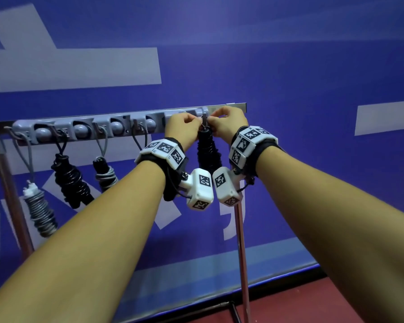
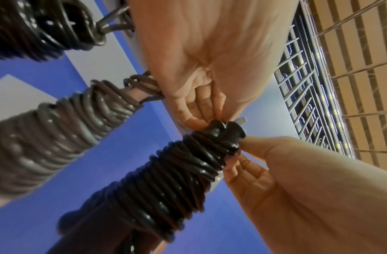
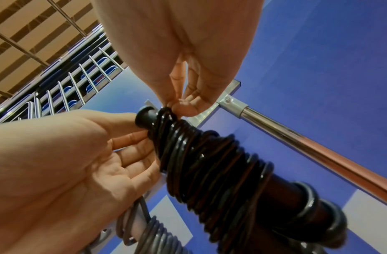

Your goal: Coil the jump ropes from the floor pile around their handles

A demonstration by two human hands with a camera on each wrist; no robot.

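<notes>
A black jump rope (image 1: 208,151), coiled tightly around its handles, hangs under a metal hook (image 1: 204,119) near the right end of the grey hook rail (image 1: 98,128). My left hand (image 1: 193,121) and right hand (image 1: 216,120) meet at the hook and pinch the top of this bundle from either side. In the left wrist view, my left hand (image 2: 210,117) pinches just above the handle caps of the black rope (image 2: 177,171). In the right wrist view, my right hand (image 3: 177,107) pinches the topmost turns of the black rope (image 3: 210,163), and my left hand (image 3: 131,142) lies against the coil.
Along the rail to the left hang a grey coiled rope (image 1: 41,213), a black one (image 1: 70,180) and another grey one (image 1: 105,173). A chrome stand pole (image 1: 241,252) drops below my hands. A blue wall stands behind, and red floor (image 1: 313,304) lies at the lower right.
</notes>
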